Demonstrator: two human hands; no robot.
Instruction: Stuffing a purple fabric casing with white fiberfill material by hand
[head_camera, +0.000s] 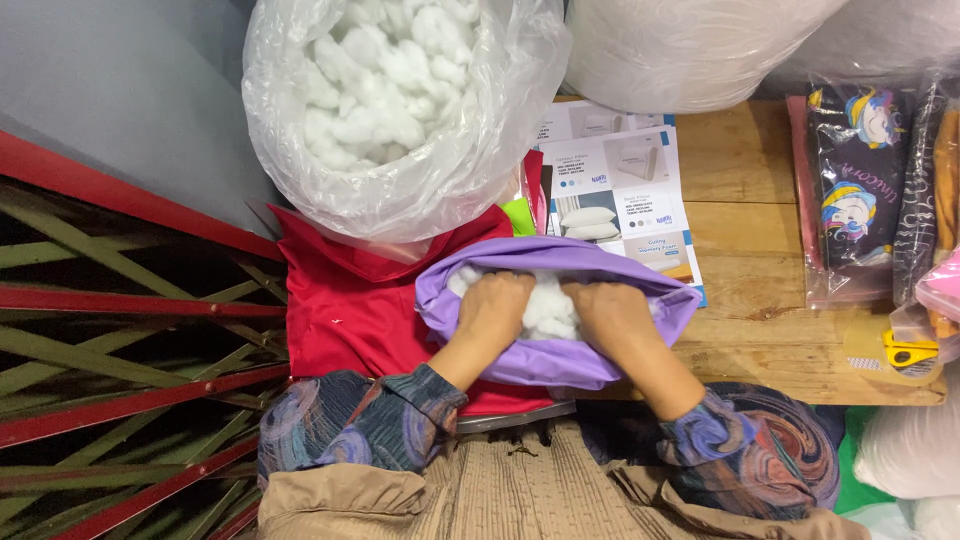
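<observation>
Two hands pushed into one purple cover at the table's near edge. Left hand and right hand both curled, fingers buried in white stuffing, pressing down. One red cloth under the cover at the table's left end. Beyond, one clear bag of stuffing. Leaflets mid-table. Two cartoon-print packs on the right edge.

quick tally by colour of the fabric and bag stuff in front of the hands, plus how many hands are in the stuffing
Purple fabric pillow cover being filled: 1
Red cloth under it: 1
Clear plastic bag of white fibre stuffing: 1
Hands in the stuffing: 2, left hand and right hand
Total: 5
</observation>
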